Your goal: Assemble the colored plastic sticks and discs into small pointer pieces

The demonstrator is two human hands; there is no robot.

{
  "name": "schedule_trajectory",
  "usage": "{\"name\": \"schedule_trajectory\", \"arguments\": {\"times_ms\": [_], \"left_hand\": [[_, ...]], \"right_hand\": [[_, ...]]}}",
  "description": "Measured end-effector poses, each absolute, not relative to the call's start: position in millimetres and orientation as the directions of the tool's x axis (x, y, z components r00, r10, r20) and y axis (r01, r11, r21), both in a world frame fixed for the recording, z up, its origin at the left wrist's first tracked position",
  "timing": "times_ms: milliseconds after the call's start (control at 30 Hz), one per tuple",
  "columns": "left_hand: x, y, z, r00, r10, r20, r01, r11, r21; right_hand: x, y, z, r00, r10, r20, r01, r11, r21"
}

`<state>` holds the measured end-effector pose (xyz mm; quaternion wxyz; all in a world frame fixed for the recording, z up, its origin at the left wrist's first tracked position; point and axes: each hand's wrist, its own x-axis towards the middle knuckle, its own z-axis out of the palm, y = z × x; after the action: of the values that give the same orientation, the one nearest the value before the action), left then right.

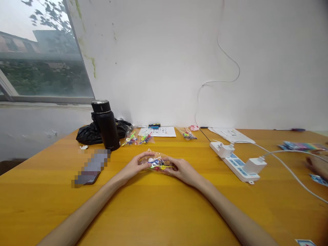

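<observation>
A clear plastic bag (157,164) of small coloured plastic parts rests on the wooden table between my two hands. Blue, yellow, red, green and white pieces show through the film. My left hand (137,164) grips the bag's left end, thumb in front and fingers behind. On the other end, my right hand (181,169) holds the bag with its fingers and thumb closed on the film. What each part in the bag is, I cannot make out.
A black bottle (105,126) stands at left by a black plastic bag (88,134) and a phone (92,171). Similar small bags (138,137), papers (164,132) and a screwdriver (154,125) lie behind. A power strip (237,164) with cables is at right, near another person's hand (316,165).
</observation>
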<state>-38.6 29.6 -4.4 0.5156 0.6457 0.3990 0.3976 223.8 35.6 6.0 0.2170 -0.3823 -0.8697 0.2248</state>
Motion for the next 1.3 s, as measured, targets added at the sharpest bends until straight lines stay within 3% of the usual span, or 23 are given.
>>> {"name": "schedule_trajectory", "arguments": {"times_ms": [167, 367, 567, 767, 1133, 1300], "left_hand": [[-33.1, 28.3, -3.5, 0.285, 0.944, 0.165, 0.103, -0.201, 0.974], [-31.2, 24.8, 0.6, 0.356, 0.93, 0.093, 0.1, -0.137, 0.986], [-31.5, 26.3, -2.4, 0.336, 0.933, 0.127, 0.122, -0.177, 0.977], [-32.1, 28.1, -5.9, 0.318, 0.942, 0.11, 0.08, -0.142, 0.987], [-35.2, 29.6, -1.3, 0.184, 0.98, 0.08, -0.015, -0.078, 0.997], [-41.8, 31.5, 3.6, 0.014, 0.996, 0.09, -0.014, -0.09, 0.996]], "right_hand": [[222.2, 32.8, 9.2, -0.6, 0.769, 0.221, 0.621, 0.622, -0.476], [222.2, 28.9, 12.9, -0.637, 0.748, 0.185, 0.64, 0.648, -0.413], [221.5, 28.2, 11.9, -0.617, 0.765, 0.185, 0.663, 0.632, -0.402], [224.5, 29.9, 12.0, -0.597, 0.774, 0.211, 0.711, 0.632, -0.31], [234.0, 38.6, 8.8, -0.505, 0.839, 0.203, 0.801, 0.543, -0.252], [243.7, 41.5, 13.5, -0.463, 0.864, 0.199, 0.82, 0.503, -0.274]]}}
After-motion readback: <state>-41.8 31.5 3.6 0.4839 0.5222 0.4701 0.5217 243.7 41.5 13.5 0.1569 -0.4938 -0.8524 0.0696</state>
